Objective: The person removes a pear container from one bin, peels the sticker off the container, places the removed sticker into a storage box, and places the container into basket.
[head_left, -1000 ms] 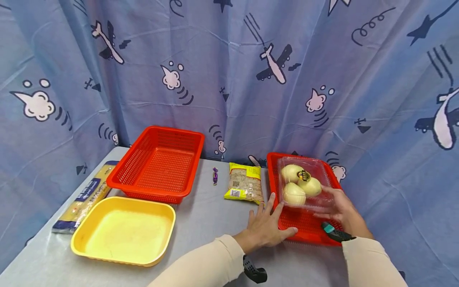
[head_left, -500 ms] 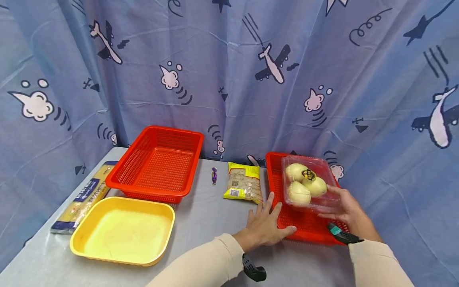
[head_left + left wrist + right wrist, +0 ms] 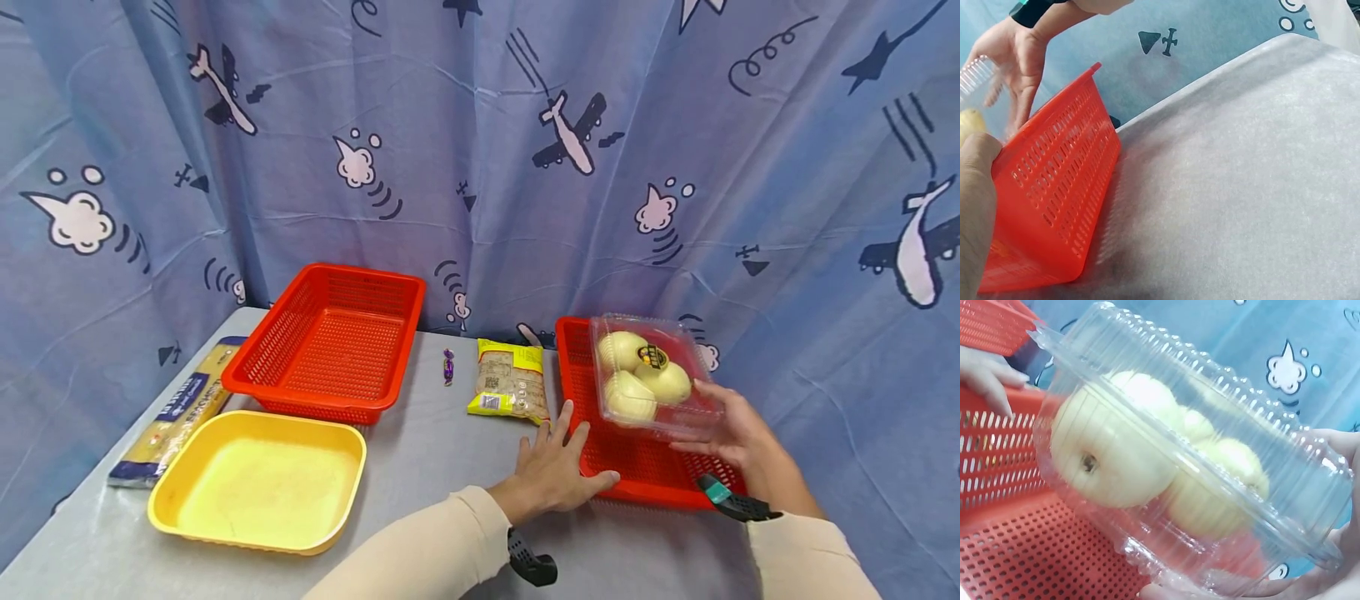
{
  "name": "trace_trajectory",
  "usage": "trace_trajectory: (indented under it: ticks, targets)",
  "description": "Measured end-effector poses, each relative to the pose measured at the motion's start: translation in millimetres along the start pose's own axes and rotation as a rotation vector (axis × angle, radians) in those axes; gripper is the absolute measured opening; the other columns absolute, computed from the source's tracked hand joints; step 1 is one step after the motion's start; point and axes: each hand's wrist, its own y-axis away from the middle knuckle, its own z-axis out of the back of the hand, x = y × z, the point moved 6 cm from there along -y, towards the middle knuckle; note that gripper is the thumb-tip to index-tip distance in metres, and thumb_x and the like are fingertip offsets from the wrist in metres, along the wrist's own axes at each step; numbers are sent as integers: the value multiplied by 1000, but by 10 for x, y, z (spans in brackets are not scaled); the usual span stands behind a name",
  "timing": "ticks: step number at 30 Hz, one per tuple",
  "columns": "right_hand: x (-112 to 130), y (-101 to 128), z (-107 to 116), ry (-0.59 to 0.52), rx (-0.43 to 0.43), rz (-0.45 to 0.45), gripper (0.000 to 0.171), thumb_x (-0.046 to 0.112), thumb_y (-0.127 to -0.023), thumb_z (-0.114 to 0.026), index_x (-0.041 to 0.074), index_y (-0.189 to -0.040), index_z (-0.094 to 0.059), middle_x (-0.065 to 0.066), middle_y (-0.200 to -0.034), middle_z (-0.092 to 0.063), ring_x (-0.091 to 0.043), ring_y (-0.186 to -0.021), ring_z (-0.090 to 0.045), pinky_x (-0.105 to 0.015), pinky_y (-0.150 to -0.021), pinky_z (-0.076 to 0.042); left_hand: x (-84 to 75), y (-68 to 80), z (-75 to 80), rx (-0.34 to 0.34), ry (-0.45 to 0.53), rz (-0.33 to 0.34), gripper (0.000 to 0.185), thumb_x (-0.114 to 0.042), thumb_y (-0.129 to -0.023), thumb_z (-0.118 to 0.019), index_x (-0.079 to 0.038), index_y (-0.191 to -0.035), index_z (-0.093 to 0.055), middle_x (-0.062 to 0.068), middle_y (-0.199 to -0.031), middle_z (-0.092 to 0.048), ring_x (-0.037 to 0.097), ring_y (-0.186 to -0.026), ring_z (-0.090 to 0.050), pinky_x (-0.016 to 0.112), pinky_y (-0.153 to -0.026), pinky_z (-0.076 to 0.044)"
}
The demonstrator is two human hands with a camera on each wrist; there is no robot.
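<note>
In the head view, the landmark is the mesh basket [image 3: 622, 458], red, on the table [image 3: 420, 483]. A clear box [image 3: 660, 379] of pale round fruits [image 3: 628, 396] is above its back part, overlapping its right rim. The right hand [image 3: 731, 429] is grasping the box by the end at the basket's right side. The left hand [image 3: 553, 471] has its grip released, fingers spread at the basket's left rim. Left of the basket lie a yellow packet [image 3: 510, 379], then a purple sweet [image 3: 448, 367]; farther left stand a second red basket [image 3: 333, 354] and a yellow tray [image 3: 255, 483]. Held by one end, the box could, I judge, tip down towards the basket as the fruits' weight rolls to the unsupported end.

The left wrist view shows the basket's outer wall, with the box's corner above its rim. Should the box snag that rim, a lightly steadied basket could skid or tilt.

In the right wrist view, the box is over the basket's perforated floor, with fingers beneath its held end. Whether its lid is latched I cannot tell; if loose, a hard squeeze could pop it and spill fruits.
</note>
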Motion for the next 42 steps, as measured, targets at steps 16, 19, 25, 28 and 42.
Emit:
trace_trajectory:
  ticks: [16,19,25,28,42]
  targets:
    - [161,318,-313,-31,49,56,21,32,-102,-44,16,-114,-47,-8,-104,-64,-44,-94,-62,-67,-86,-40,-39,14,24,15,-16,-6,86,-81,-82,-35,-31,-152,-30,-8,-160,4,33,-139,-24,58,-104,-27]
    - [203,378,-380,-40,60,66,22,32,-102,-44,15,-116,-45,-9,-105,-65,-44,-94,-63,-67,-85,-41,-40,9,27,16,-16,-1,86,-81,-82,-34,-31,-152,-30,-8,-160,4,33,-139,-24,58,-104,-27]
    - [266,471,-460,-43,68,81,27,32,-102,-44,17,-123,-35,-9,-105,-65,-41,-95,-63,-68,-85,-40,-40,0,55,18,-34,1,86,-80,-82,-36,-29,-152,-32,-6,-161,0,35,-140,-20,58,-104,-27]
    - [284,510,-487,-41,70,93,24,31,-101,-45,19,-121,-38,-7,-105,-64,-40,-95,-63,-69,-84,-40,-51,6,96,33,-29,5,87,-80,-82,-38,-29,-152,-32,-5,-161,-2,35,-141,-18,57,-105,-26]
    - [368,664,-631,-9,99,107,23,32,-102,-43,19,-120,-37,-12,-108,-61,-48,-95,-61,-68,-84,-40,-180,113,724,-73,308,-82,104,-74,-70,-64,-16,-151,-33,0,-155,-25,26,-138,-28,46,-107,-30]
